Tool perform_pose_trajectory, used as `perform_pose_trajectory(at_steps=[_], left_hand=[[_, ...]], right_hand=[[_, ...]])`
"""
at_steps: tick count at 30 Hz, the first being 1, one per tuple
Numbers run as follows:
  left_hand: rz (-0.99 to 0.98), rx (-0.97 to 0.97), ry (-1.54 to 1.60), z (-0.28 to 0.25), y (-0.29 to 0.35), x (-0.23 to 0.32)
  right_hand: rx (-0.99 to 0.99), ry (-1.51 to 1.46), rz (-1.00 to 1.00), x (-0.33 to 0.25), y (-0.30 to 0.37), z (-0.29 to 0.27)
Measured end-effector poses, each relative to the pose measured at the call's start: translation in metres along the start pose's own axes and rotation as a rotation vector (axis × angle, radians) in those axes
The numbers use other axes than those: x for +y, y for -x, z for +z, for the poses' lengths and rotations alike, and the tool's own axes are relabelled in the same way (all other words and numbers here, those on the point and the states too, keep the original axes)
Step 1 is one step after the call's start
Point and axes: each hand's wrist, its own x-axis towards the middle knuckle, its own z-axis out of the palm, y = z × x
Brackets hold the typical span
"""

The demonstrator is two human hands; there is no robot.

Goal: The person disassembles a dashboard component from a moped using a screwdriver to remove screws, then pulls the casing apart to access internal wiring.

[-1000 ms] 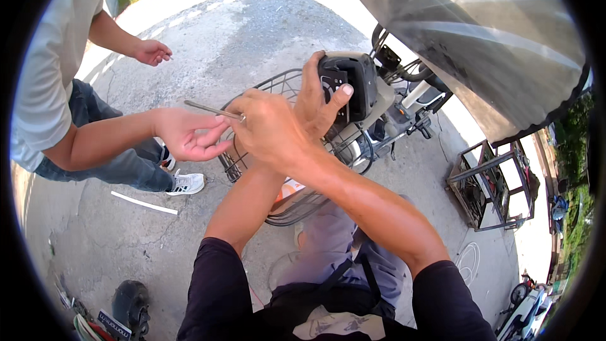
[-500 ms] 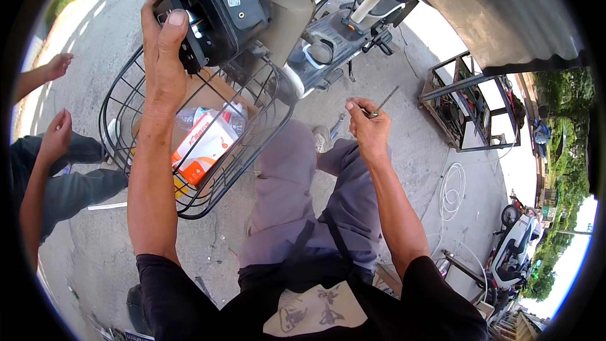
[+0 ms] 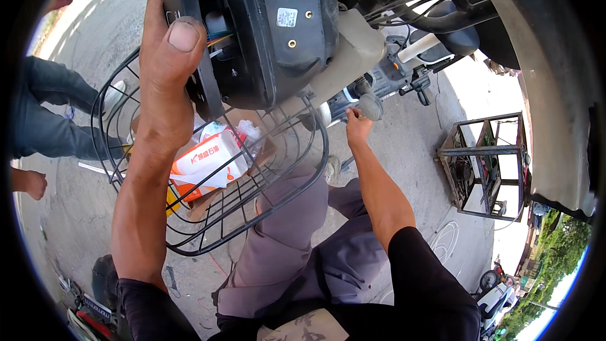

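Note:
My left hand [image 3: 167,66] is wrapped round a black front panel [image 3: 205,79], its thumb pressing on the near face. The panel stands partly apart from a black plastic casing [image 3: 293,41] with brass-ringed holes and a pale label. Thin coloured wires [image 3: 221,40] show in the gap between them. My right hand [image 3: 358,127] reaches to the footboard of an electric scooter, beside a round grey object [image 3: 370,107]. Its fingers are closed, and what they hold, if anything, is hidden.
Below the casing, a black wire basket [image 3: 252,218] holds an orange-and-white box [image 3: 208,161] and plastic wrapping. Another person's legs [image 3: 63,107] and hand [image 3: 35,183] are at the left. A metal-framed stand [image 3: 486,151] and coiled white hose [image 3: 445,240] lie to the right.
My right hand has moved forward to the footboard; the thin metal rod it held no longer shows. My left hand stays on the panel. The casing and basket appear larger and further right.

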Motion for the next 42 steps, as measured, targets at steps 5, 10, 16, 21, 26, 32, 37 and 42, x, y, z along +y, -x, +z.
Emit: perform_pose_trajectory(at_steps=[5,10,16,21,26,32,37,42], left_hand=[[-0.134,0.029,0.053,0.014,-0.008,0.029],[-0.323,0.138,0.006,0.023,-0.006,0.047],[-0.177,0.134,-0.266,0.012,0.002,0.013],[-0.418,0.221,0.217,0.014,-0.004,0.023],[-0.416,-0.064,0.137,-0.015,-0.001,0.004],[-0.289,0.026,0.078,0.004,-0.002,0.019],[-0.265,0.011,0.161,0.002,-0.006,0.013],[-0.320,-0.013,0.310,0.000,-0.006,0.018]], right_hand=[[0.180,0.232,-0.250,0.076,-0.038,0.008],[0.051,0.492,-0.173,0.053,-0.049,0.024],[0.092,0.349,-0.135,0.073,-0.060,0.014],[0.021,-0.119,0.005,0.059,-0.037,-0.004],[0.104,-0.278,0.334,-0.055,0.017,-0.031],[0.165,-0.478,0.205,-0.168,0.108,-0.095],[0.080,-0.370,0.046,-0.243,0.170,-0.136],[-0.002,-0.263,-0.295,-0.315,0.204,-0.145]])
